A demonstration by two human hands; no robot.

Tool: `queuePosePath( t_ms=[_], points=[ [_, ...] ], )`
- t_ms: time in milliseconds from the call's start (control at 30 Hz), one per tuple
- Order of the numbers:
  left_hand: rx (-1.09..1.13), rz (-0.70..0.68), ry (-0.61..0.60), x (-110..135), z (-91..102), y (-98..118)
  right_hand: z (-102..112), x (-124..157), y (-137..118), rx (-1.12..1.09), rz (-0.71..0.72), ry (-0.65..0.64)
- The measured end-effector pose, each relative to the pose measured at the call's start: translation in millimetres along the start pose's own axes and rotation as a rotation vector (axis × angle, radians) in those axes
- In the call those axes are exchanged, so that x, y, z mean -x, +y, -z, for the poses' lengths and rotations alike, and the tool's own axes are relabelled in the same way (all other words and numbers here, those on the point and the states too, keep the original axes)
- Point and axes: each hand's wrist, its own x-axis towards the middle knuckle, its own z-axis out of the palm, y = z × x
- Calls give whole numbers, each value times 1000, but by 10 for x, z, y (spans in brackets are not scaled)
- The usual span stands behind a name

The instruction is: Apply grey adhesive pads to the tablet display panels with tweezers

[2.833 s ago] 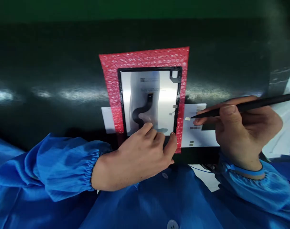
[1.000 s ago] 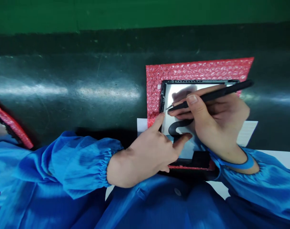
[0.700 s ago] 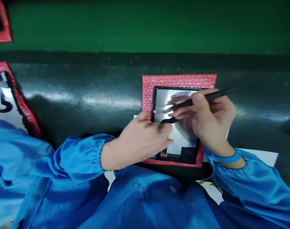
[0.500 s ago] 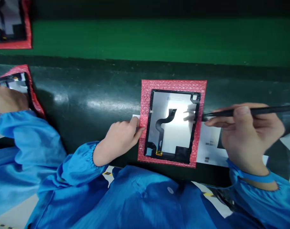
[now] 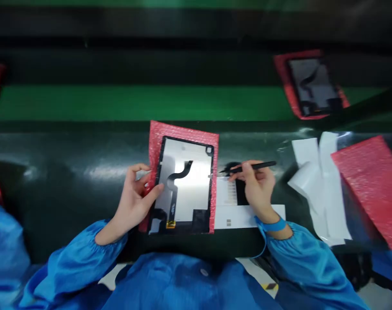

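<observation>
A tablet display panel [image 5: 186, 189], silvery with a black frame and a curved black ribbon cable [image 5: 174, 177], lies on a pink bubble-wrap bag [image 5: 183, 130] in front of me. My left hand [image 5: 136, 200] grips the panel and bag at their left edge, thumb over the panel's border and fingers at the side. Black tweezers [image 5: 258, 166] are in my right hand [image 5: 258, 185], their tips pointing left, just off the bag's right edge. Below that hand lie white sheets [image 5: 247, 215] with rows of small pale and grey pieces, partly covered by the bag.
White liner strips [image 5: 328, 189] and another pink bubble-wrap bag [image 5: 370, 181] lie to the right. A second display panel [image 5: 313, 86] on pink wrap rests farther back on the green strip [image 5: 118, 103]. A co-worker's blue sleeve [image 5: 5, 254] shows at far left.
My view has swung to the right, bringing in the liner strips and second bag. My left thumb has come over the panel's edge. The tweezers remain in my right hand.
</observation>
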Motion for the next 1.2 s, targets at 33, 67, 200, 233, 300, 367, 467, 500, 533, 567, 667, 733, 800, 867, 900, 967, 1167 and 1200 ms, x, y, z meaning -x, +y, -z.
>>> queuePosePath(
  t_ms=[33,67,200,233,300,367,467,500,533,567,667,733,800,867,900,967,1167,1200],
  points=[
    [8,-4,27,-126,3,33,-2,8,-6,-11,-6,-3],
    [13,-15,54,-292,14,80,-7,15,-12,-25,-8,-5],
    [2,-140,210,-1331,11,376,-35,39,-21,-81,-14,-17],
    [-6,-175,244,-1637,-11,461,-39,46,-21,-91,-16,-25],
    [-26,-212,275,-2200,-56,616,-40,61,-17,-106,-24,-48],
    [-79,-229,295,-2620,-65,735,-35,78,-6,-118,-38,-74],
    [-229,-248,335,-2904,16,855,-29,101,21,-141,-68,-104],
    [-293,-259,347,-2925,44,889,-30,109,29,-152,-79,-111],
    [-359,-271,350,-2923,51,921,-34,116,35,-164,-89,-116],
    [-423,-285,338,-2910,23,949,-39,124,37,-176,-99,-120],
    [-568,-276,219,-2882,-386,971,-54,143,31,-212,-116,-128],
    [-616,-210,73,-2908,-951,915,-59,149,24,-229,-118,-126],
    [-618,-129,-80,-2960,-1662,837,-59,146,20,-241,-116,-119],
    [-603,-30,-198,-3011,-2373,792,-55,133,20,-246,-112,-112],
    [-585,8,-238,-3031,-2684,791,-53,125,20,-247,-109,-112],
    [-552,55,-282,-3056,-3151,827,-50,106,17,-244,-105,-115],
    [-523,24,-271,-3100,-3407,915,-51,93,-5,-251,-104,-128],
    [-530,-11,-256,-3104,-3378,909,-52,97,-8,-255,-104,-127]
  ],
)
